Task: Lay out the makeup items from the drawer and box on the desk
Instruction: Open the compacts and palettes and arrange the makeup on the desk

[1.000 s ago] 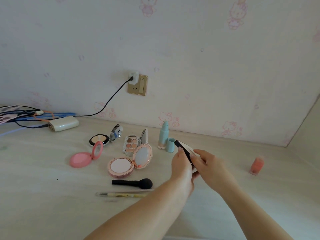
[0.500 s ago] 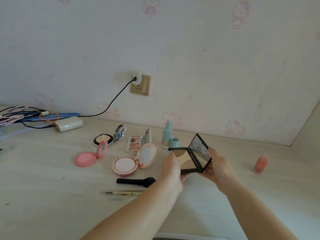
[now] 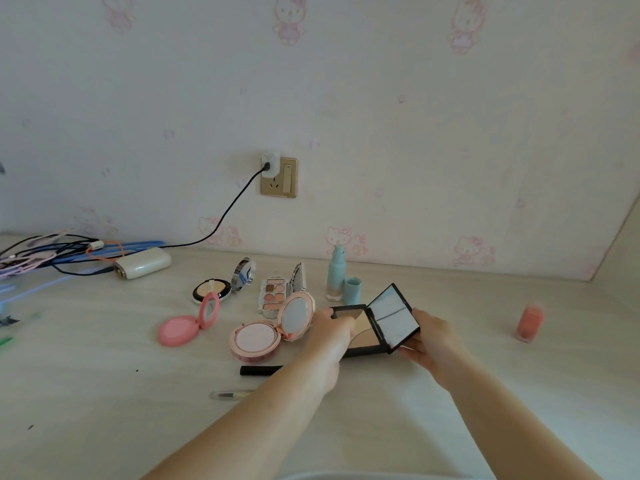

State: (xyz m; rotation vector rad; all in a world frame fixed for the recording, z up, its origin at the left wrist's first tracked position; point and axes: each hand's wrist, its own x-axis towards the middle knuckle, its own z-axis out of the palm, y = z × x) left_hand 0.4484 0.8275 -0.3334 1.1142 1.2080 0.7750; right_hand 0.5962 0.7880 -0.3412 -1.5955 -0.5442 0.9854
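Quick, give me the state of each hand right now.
Left hand: closed on the base of the open black compact.
Right hand: closed on the compact's mirrored lid, holding it open.

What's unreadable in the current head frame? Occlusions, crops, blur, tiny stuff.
- black brush: head view, its head end is hidden behind the left hand and forearm.
- thin applicator: head view, small and blurred; right end hidden by the forearm.
- black compact: head view, the left hand covers part of the powder pan.
- orange bottle: head view, blurred; no label legible.
- cables: head view, cut off by the left edge.
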